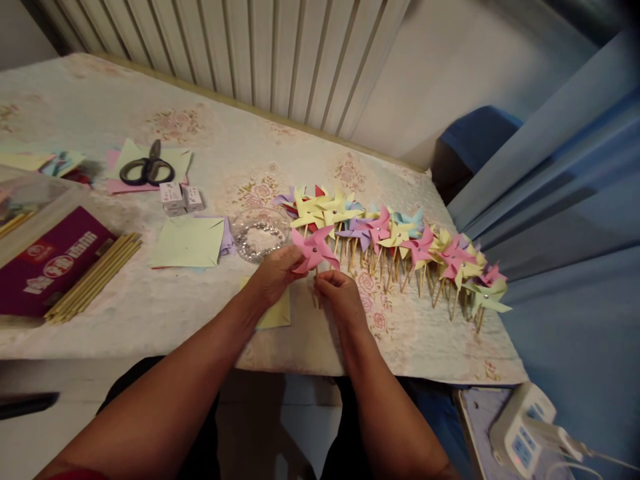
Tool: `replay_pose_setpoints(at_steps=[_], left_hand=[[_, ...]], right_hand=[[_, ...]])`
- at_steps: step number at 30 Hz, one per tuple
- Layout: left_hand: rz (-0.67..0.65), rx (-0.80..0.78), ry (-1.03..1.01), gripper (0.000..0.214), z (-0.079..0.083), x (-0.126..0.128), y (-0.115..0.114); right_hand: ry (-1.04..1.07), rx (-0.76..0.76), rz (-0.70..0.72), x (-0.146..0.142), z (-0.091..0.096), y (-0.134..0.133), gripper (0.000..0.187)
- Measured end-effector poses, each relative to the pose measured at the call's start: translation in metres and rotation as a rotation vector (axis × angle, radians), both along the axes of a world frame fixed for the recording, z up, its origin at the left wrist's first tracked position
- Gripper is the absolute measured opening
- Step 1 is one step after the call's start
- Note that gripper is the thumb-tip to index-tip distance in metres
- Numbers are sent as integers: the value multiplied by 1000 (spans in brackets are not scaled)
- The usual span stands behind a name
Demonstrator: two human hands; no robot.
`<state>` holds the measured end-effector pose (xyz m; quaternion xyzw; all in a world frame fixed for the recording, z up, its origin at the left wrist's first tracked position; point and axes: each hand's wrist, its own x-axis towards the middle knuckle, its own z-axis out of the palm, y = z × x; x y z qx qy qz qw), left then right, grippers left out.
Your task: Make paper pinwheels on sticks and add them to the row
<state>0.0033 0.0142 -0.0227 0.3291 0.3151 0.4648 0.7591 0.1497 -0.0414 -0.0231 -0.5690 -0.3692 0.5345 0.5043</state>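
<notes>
A pink paper pinwheel [315,249] on a thin wooden stick is held over the table between both hands. My left hand [274,273] is closed on the pinwheel's left blade. My right hand [338,293] pinches the stick just below the paper. Behind them lies a long row of finished pinwheels [400,240] in yellow, pink, purple and blue, running to the right. A yellow paper square [277,313] lies under my left wrist.
A clear round dish of shiny pins [260,237] sits just left of the pinwheel. Green paper squares [190,243], wooden sticks [95,280], a purple box [47,260], scissors [147,168] and two small boxes [180,198] lie further left. A power strip [525,433] sits at lower right.
</notes>
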Motion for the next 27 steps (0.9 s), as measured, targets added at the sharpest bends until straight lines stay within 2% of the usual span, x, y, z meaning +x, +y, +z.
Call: replay_pose_setpoints(at_steps=[4,10,19,27], left_hand=[[-45,-74,130,37,0,-1,-2],[-82,-134,277,28,1,1,-5],[-121,-116,272,20,-7,1,-3],[-10,-174,206,25,2,2,-4]], right_hand=[[51,-3,-18,4,-2,1,19],[84,12,-39,8,-8,4,18],[115,3,-79,8,-11,5,19],[130,23,-113,12,-5,7,21]])
